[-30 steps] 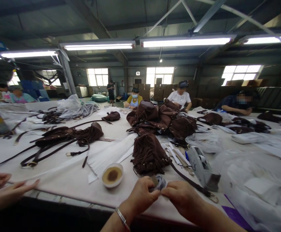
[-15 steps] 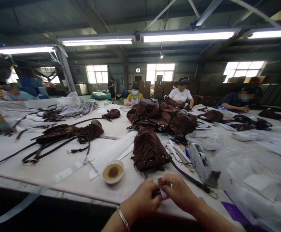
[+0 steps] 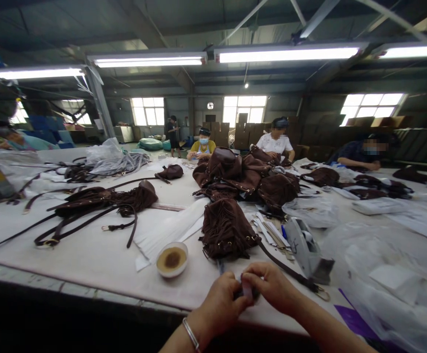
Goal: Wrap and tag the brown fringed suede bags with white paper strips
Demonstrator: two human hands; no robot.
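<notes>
At the table's front edge my left hand [image 3: 223, 296] is closed, its thumb and fingers pinching a small whitish strip [image 3: 247, 289]. My right hand [image 3: 268, 284] pinches the upper end of the same strip between thumb and fingers. Something dark lies between the fingers, mostly hidden and too small to name. Just beyond the hands lies a dark brown fringed bag [image 3: 226, 228] with gold eyelets, its strap [image 3: 283, 267] running right to a metal clasp. To the left of my hands stands a white bowl [image 3: 172, 272] with a tan, brown-centred content.
Behind the fringed bag is a heap of brown bags [image 3: 238, 171]. A grey tape dispenser [image 3: 305, 250] stands at right, beside clear plastic bags [image 3: 389, 279]. More bags with straps [image 3: 84, 201] and white sheets [image 3: 172, 225] lie left. Several co-workers sit across the table.
The strip is turned between my fingers, and its brown part no longer shows. A long translucent strip that hung over the table edge at left is gone from view.
</notes>
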